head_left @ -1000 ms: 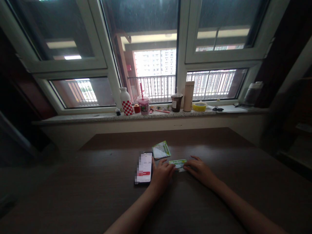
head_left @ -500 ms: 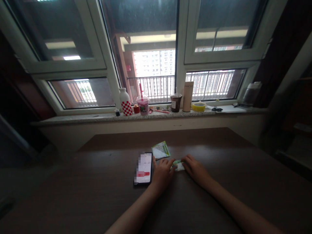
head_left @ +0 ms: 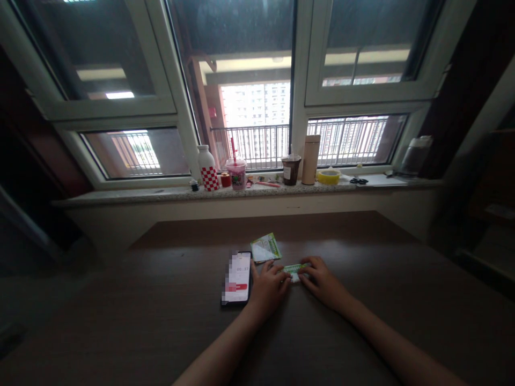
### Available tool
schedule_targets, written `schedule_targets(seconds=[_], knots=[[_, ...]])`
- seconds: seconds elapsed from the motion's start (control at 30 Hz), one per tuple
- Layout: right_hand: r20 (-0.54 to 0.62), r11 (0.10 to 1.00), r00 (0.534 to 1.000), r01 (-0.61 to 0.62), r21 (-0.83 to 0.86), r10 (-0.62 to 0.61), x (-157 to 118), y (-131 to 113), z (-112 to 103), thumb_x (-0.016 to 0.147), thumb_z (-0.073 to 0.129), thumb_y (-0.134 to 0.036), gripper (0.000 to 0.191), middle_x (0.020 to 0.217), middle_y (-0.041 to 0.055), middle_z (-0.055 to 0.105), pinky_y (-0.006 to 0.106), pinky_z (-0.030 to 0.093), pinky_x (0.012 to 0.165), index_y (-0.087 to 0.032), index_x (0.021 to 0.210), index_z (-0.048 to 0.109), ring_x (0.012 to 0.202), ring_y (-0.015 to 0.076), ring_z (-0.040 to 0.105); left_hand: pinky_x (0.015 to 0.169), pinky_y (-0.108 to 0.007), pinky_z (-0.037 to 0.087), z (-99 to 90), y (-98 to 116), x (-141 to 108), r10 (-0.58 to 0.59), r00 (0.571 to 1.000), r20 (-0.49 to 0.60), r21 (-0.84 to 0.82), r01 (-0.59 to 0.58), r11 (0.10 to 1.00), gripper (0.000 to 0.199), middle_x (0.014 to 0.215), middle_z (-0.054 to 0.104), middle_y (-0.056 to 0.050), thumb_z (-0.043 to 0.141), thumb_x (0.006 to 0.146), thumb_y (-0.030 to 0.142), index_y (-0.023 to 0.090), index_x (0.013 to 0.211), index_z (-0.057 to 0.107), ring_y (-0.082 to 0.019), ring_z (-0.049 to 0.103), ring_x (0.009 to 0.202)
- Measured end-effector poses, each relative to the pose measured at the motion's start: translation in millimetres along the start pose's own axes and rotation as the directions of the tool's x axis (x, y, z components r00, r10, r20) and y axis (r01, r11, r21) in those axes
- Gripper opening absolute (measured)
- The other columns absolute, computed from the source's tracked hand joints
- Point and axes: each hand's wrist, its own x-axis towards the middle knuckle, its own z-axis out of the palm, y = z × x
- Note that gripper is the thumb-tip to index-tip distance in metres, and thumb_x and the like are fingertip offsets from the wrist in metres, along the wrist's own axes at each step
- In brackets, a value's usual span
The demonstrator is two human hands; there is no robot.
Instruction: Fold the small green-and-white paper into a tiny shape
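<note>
A small green and white piece of paper [head_left: 293, 272] lies flat on the brown table between my two hands. My left hand [head_left: 269, 284] has its fingers on the paper's left end, closed on it. At the right end my right hand [head_left: 321, 279] grips the paper between thumb and fingers. A phone [head_left: 238, 279] with a lit screen lies just left of my left hand. Beyond that hand is a second green and white paper [head_left: 265, 247], touched by neither hand as far as I can see.
The brown table [head_left: 161, 332] reaches back to a window sill [head_left: 161, 196]. On the sill stand a checkered bottle [head_left: 208, 174], a pink cup [head_left: 237, 174], a dark cup [head_left: 290, 170], a tan flask [head_left: 310, 161], yellow tape [head_left: 328, 177] and scissors [head_left: 358, 181].
More of the paper's green printed strip now shows between my hands. The fingers of my right hand have spread apart a little, and my left fingers have shifted slightly.
</note>
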Motion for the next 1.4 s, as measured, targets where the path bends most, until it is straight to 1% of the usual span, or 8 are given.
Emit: schedule_targets(seconds=[0.23,0.4,0.57,0.8,0.97,1.1,1.27,1.4], knots=[[-0.003,0.999,1.0,0.019,-0.035,-0.019,-2,-3,-6,0.089,0.052,-0.02,0.027,0.105,0.0094,0.058,0.04,0.047,0.091,-0.025,0.111,0.066,0.102,0.0235,0.053,0.106,-0.073,0.0,-1.8,0,-2,0.018,1.0,-0.018,0.037,-0.017,0.999,0.022,0.117,0.067,0.002,0.051,0.092,0.039,0.037,0.107,0.067,-0.029,0.045,0.125],[0.021,0.992,0.998,0.055,-0.118,-0.053,-3,-1,-7,0.087,0.054,-0.018,0.027,0.103,0.0078,0.059,0.041,0.045,0.088,-0.03,0.104,0.071,0.099,0.0236,0.054,0.109,-0.07,0.0,-1.7,2,-2,0.029,0.999,-0.045,0.06,-0.026,0.998,0.021,0.109,0.068,0.0,0.052,0.091,0.037,0.035,0.106,0.068,-0.028,0.046,0.123],[0.071,0.986,0.997,-0.011,-0.169,0.024,-3,-4,-8,0.086,0.056,-0.019,0.027,0.103,0.0065,0.063,0.039,0.043,0.087,-0.032,0.104,0.071,0.1,0.0232,0.055,0.109,-0.07,-0.001,-5.9,6,-4,0.059,0.997,-0.048,0.071,-0.055,0.996,0.022,0.1,0.068,-0.001,0.054,0.089,0.041,0.033,0.104,0.069,-0.029,0.048,0.12],[0.085,0.98,0.992,-0.081,-0.183,0.098,0,-8,-9,0.093,0.048,-0.033,0.027,0.114,0.0061,0.067,0.046,0.036,0.1,-0.028,0.11,0.069,0.11,0.0228,0.056,0.11,-0.068,-0.005,-10.0,10,-9,0.12,0.993,-0.022,-0.019,-0.12,0.993,0.023,0.097,0.07,-0.001,0.056,0.088,0.038,0.035,0.109,0.067,-0.028,0.048,0.122],[0.164,0.989,0.979,-0.101,-0.107,0.117,-1,-1,-5,0.094,0.043,-0.033,0.036,0.133,0.0072,0.058,0.053,0.022,0.112,-0.025,0.126,0.059,0.127,0.0229,0.049,0.112,-0.064,-0.003,-12.4,9,-9,0.177,0.984,0.019,-0.154,-0.172,0.973,0.021,0.091,0.073,0.0,0.058,0.087,0.031,0.034,0.104,0.069,-0.024,0.05,0.121],[0.24,0.991,0.961,-0.128,-0.043,0.135,-1,1,-4,0.096,0.038,-0.033,0.039,0.142,0.0059,0.05,0.056,0.015,0.115,-0.029,0.131,0.054,0.133,0.0215,0.043,0.113,-0.062,-0.001,-11.0,6,-7,0.155,0.988,0.004,-0.183,-0.152,0.971,0.018,0.091,0.074,0.001,0.057,0.087,0.028,0.032,0.097,0.071,-0.023,0.052,0.119],[0.281,0.99,0.95,-0.129,-0.05,0.138,-1,0,-5,0.095,0.037,-0.031,0.039,0.145,0.0061,0.046,0.056,0.013,0.115,-0.03,0.13,0.054,0.136,0.0214,0.039,0.111,-0.066,0.006,-4.9,2,-6,0.056,0.997,-0.047,-0.066,-0.059,0.996,0.017,0.107,0.07,0.0,0.058,0.086,0.026,0.031,0.097,0.071,-0.028,0.048,0.123],[0.299,0.992,0.946,-0.11,-0.07,0.126,-1,-1,-6,0.096,0.036,-0.032,0.04,0.147,0.0057,0.043,0.056,0.011,0.115,-0.03,0.132,0.053,0.138,0.021,0.035,0.11,-0.068,0.006,-3.5,1,-7,0.051,0.998,-0.043,-0.014,-0.051,0.999,0.018,0.111,0.068,-0.001,0.058,0.086,0.027,0.032,0.097,0.071,-0.03,0.046,0.125]])
